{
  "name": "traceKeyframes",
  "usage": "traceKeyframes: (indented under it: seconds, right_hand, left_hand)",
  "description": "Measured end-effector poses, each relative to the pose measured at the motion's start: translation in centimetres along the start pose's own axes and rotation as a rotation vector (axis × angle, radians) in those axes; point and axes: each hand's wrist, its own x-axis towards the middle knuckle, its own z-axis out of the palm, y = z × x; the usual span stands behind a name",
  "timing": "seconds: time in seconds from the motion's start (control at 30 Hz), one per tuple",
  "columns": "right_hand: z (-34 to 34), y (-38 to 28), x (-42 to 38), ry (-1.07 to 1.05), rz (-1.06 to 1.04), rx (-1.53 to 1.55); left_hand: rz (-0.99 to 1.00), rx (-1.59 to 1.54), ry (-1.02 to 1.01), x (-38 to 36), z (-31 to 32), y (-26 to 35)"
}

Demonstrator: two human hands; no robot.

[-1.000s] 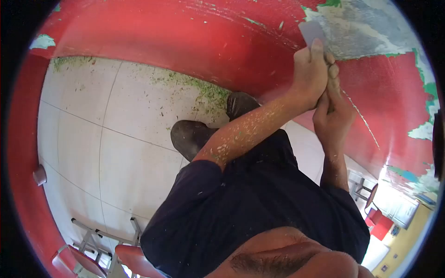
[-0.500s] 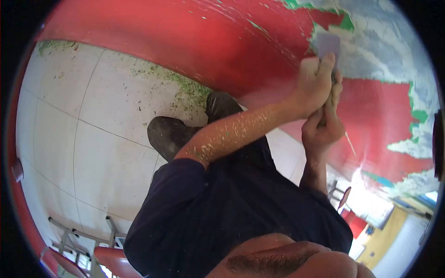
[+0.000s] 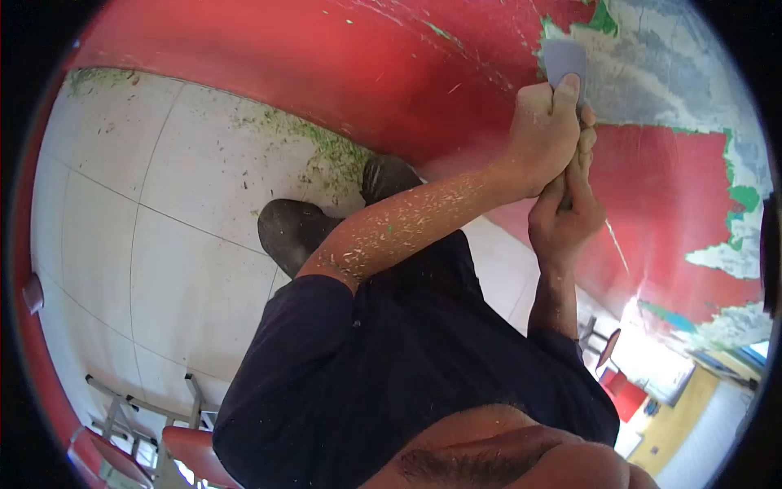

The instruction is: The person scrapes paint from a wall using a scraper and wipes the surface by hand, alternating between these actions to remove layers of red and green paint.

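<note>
A scraper (image 3: 564,59) with a wide, flat grey blade lies against the wall where peeling paint borders bare plaster. My left hand (image 3: 544,140) is closed around it just below the blade, thumb stretched up along it. Lower down, my right hand (image 3: 568,218) also grips the handle, which the fingers mostly hide. Red paint (image 3: 668,179) covers much of the wall, with green showing along its ragged edges. Grey-white plaster (image 3: 652,73) is exposed around the blade and to the right. Pale flakes stick to my left forearm (image 3: 407,220).
Green paint scraps (image 3: 330,159) litter the white tiled floor (image 3: 195,269) along the wall's foot, close to my dark shoes (image 3: 297,232). Red-seated metal stools (image 3: 195,452) stand at the lower left. A red seat (image 3: 608,348) and a yellow surface (image 3: 680,420) appear lower right.
Both hands have moved the scraper slightly up and to the left in view, and its blade sits nearer the red paint edge. Both hands keep their grip.
</note>
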Motion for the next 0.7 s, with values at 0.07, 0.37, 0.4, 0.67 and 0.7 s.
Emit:
traceKeyframes:
  seconds: [0.07, 0.37, 0.4, 0.67, 0.7]
  right_hand:
    - [0.4, 1.2, -0.2, 0.031, -0.004, -0.099]
    - [-0.3, 0.1, -0.8, -0.025, 0.080, -0.045]
    - [0.4, 0.4, -1.3, 0.047, 0.010, -0.022]
    - [-0.5, -0.7, -0.3, -0.074, 0.022, -0.051]
    - [0.1, -0.6, -0.3, -0.035, -0.016, -0.051]
  left_hand:
    - [0.042, 0.034, 0.010, 0.7, 0.1, -0.8]
    - [0.083, 0.029, 0.018, -0.7, 0.3, 0.0]
    - [-0.011, 0.029, 0.039, -1.0, -0.2, -0.4]
    - [0.204, 0.331, 0.059, 0.4, -0.3, 1.2]
    - [0.158, 0.262, 0.044, 0.4, -0.4, 0.5]
